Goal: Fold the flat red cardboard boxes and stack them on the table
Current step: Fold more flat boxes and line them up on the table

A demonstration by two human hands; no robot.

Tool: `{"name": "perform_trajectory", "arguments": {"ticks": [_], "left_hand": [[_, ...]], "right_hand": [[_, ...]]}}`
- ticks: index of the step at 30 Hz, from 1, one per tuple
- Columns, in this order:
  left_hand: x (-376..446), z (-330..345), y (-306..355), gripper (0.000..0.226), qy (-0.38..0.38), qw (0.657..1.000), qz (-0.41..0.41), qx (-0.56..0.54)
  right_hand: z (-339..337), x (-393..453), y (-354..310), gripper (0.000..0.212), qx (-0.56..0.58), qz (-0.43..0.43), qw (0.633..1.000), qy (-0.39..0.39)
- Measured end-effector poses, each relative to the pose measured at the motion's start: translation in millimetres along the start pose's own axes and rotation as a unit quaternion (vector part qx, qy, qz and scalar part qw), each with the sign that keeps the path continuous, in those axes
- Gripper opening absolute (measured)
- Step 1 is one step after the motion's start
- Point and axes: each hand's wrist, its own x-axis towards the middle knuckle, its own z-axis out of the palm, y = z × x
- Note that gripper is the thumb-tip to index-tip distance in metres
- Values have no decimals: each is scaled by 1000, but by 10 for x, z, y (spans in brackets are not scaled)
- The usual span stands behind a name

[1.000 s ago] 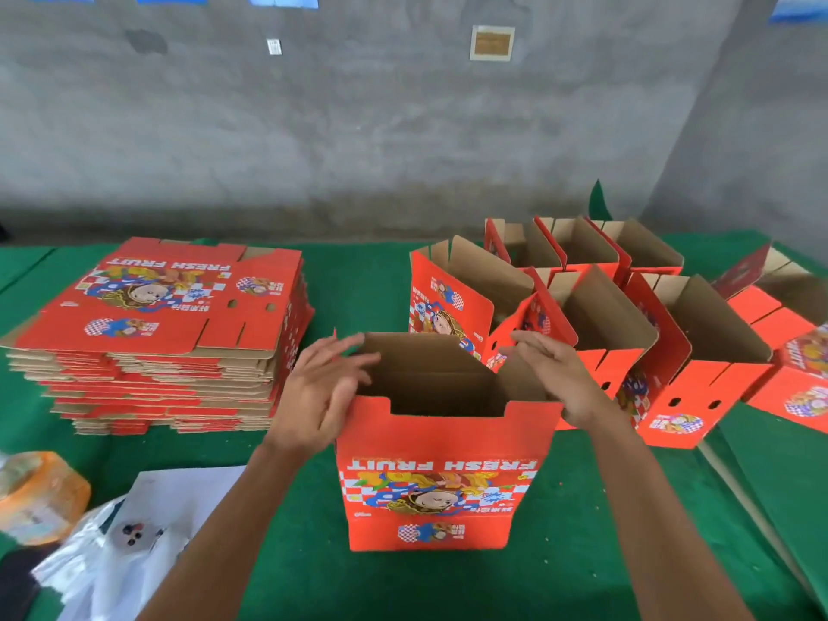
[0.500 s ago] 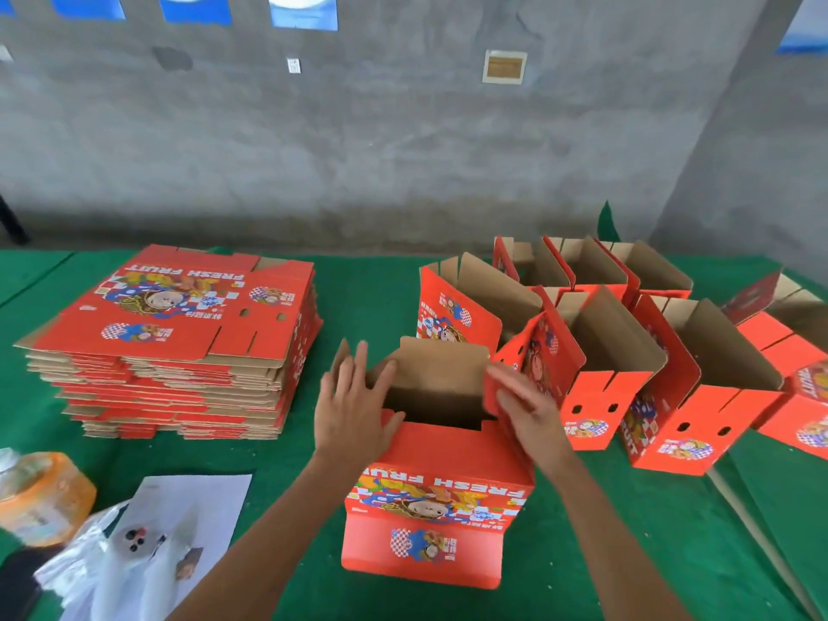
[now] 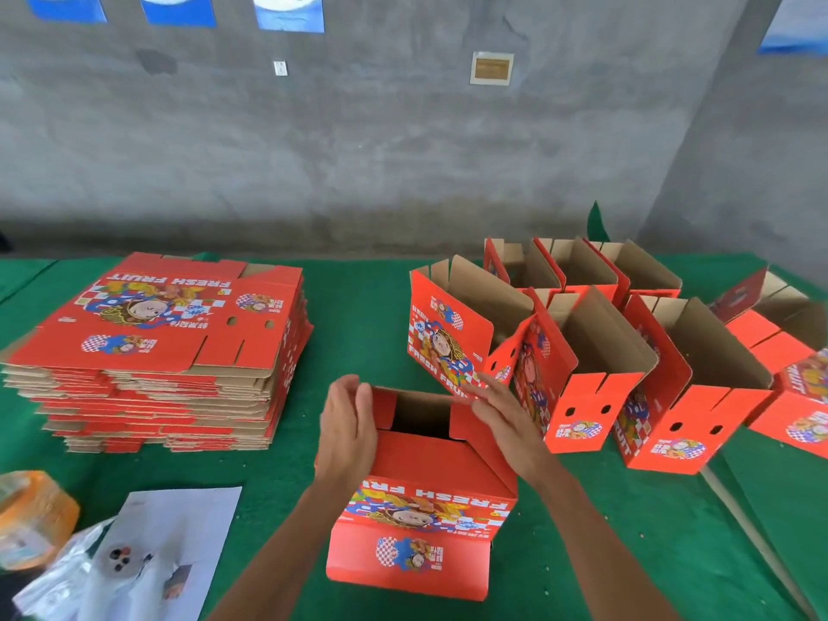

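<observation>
While the green worktop (image 3: pixel 367 307) takes up most of the view, the tall stack of flat red boxes (image 3: pixel 157 351) sits on its left and the folded boxes (image 3: pixel 605 351) crowd the right. Front and center is the half-folded box (image 3: pixel 421 517), flaps partly down. Left hand (image 3: pixel 347 428) and right hand (image 3: pixel 506 423) press flat against its sides, fingers straight, no gripping.

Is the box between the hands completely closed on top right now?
No. A dark gap shows between the flaps of the box.
</observation>
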Motion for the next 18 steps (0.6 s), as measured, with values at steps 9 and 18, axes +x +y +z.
{"name": "perform_trajectory", "arguments": {"ticks": [9, 18], "left_hand": [[162, -31, -64, 93, -194, 920, -36, 340], [251, -65, -67, 60, -158, 932, -66, 318]], "right_hand": [[59, 1, 92, 76, -189, 10, 982, -7], [78, -95, 48, 90, 30, 199, 970, 138]]}}
